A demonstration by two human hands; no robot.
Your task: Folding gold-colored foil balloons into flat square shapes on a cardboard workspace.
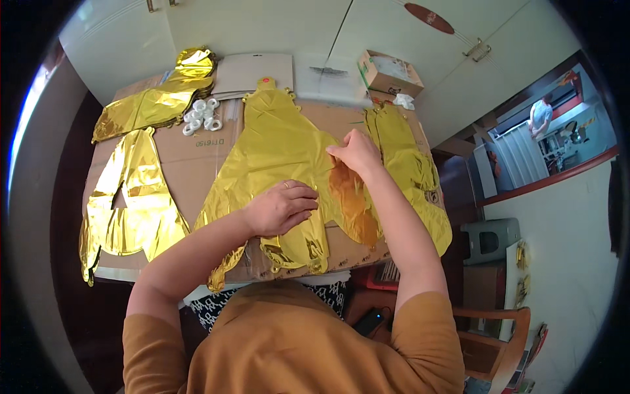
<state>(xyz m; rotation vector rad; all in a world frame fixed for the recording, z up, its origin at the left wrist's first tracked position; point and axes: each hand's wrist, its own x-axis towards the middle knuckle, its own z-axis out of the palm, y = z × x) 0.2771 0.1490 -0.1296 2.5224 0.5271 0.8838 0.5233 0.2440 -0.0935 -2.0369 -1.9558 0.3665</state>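
Note:
A large flat gold foil balloon (275, 144) lies across the middle of the cardboard-covered table, its narrow tip pointing to the far side. My right hand (357, 154) pinches its right edge between thumb and fingers. Below that grip, a flap of the foil looks darker and orange. On the balloon's lower middle rests my left hand (281, 207), closed with its fingers curled together; whether foil is caught in them is hidden. To the right of my right hand lie more flattened gold foil balloons (400, 151), overlapping.
Another gold foil balloon (134, 197) lies at the left, partly over the table edge. Behind it are a stack of folded foil (151, 105) and white ribbon rolls (202, 117). A cardboard box (392, 73) stands far right, a wooden chair (518, 335) near right. Someone stands beyond the doorway.

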